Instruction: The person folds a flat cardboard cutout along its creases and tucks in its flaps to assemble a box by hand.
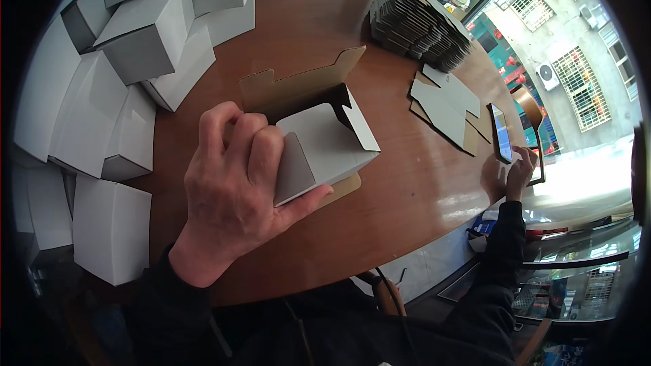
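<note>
My left hand [234, 179] grips the near left end of a small white cardboard box [329, 132], with the thumb along its lower edge. The box is partly folded: a brown-lined lid flap [305, 81] stands up at the back and a side flap sticks out to the right. Part of the box is hidden behind my fingers. Far to the right, my right hand [521, 168] is closed at the lower end of a smartphone [500, 133] with a lit screen, at the table's edge. Some of its fingers are hidden.
Folded white boxes [146, 34] are piled at the left of the round brown table [380, 210]. A stack of flat cardboard blanks [417, 24] stands at the back right, with loose blanks [447, 105] in front. A chair [529, 112] stands beyond the right edge.
</note>
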`<move>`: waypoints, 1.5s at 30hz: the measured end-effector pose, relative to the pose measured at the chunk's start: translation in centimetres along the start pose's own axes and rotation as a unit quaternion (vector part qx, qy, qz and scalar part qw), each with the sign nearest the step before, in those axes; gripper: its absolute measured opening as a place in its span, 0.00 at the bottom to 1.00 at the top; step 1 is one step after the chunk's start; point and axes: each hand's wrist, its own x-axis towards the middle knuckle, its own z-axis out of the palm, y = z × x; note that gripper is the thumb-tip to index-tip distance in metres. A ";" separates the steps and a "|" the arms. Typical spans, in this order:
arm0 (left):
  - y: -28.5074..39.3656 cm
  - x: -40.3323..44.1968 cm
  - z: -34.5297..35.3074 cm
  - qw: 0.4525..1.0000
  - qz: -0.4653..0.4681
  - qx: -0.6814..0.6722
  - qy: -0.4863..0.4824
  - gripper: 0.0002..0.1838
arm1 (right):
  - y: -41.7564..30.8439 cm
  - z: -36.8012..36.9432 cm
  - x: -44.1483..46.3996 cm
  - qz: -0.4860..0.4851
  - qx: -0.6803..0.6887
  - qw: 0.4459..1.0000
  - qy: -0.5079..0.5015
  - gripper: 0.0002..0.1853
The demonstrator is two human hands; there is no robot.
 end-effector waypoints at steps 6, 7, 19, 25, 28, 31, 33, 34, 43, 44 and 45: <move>0.0 -0.1 0.0 1.000 -0.009 0.000 -0.003 0.32 | 0.2 0.4 -0.3 -0.067 -0.091 0.993 0.021 0.20; 0.0 -0.1 0.0 1.000 -0.009 0.001 -0.002 0.32 | 0.0 0.4 -0.4 -0.067 -0.103 0.992 0.019 0.20; 0.0 -0.4 -0.1 1.000 -0.025 -0.010 -0.015 0.41 | 0.0 -0.3 -0.5 -0.080 -0.157 0.983 0.041 0.27; -0.3 0.0 0.9 0.991 -0.059 -0.080 0.091 0.45 | 0.2 0.2 -0.3 -0.059 -0.160 0.982 0.085 0.34; -0.7 0.4 0.4 0.992 -0.036 -0.058 0.105 0.45 | 0.1 0.4 -0.1 -0.059 -0.170 0.980 0.086 0.34; -0.8 0.3 -0.2 0.993 -0.014 -0.036 0.115 0.44 | -0.3 0.6 -0.4 -0.060 -0.179 0.978 0.085 0.34; -0.5 0.3 -0.4 0.991 -0.020 -0.051 0.123 0.39 | -0.8 0.5 -0.7 -0.083 -0.163 0.980 0.082 0.33; -0.4 0.3 -0.5 0.990 -0.022 -0.058 0.129 0.36 | -1.2 0.4 -0.7 -0.095 -0.154 0.980 0.083 0.33; -0.4 -1.9 -0.7 0.999 0.042 0.013 -0.027 0.20 | -20.3 0.0 -5.7 -0.267 0.095 0.958 0.052 0.26; -0.1 -2.4 -0.7 0.995 0.043 0.034 -0.079 0.18 | -23.3 -0.1 -6.1 -0.325 0.132 0.936 0.028 0.25; 0.2 -2.7 -0.9 0.989 0.042 0.057 -0.130 0.16 | -26.1 -0.4 -6.3 -0.383 0.170 0.908 0.005 0.23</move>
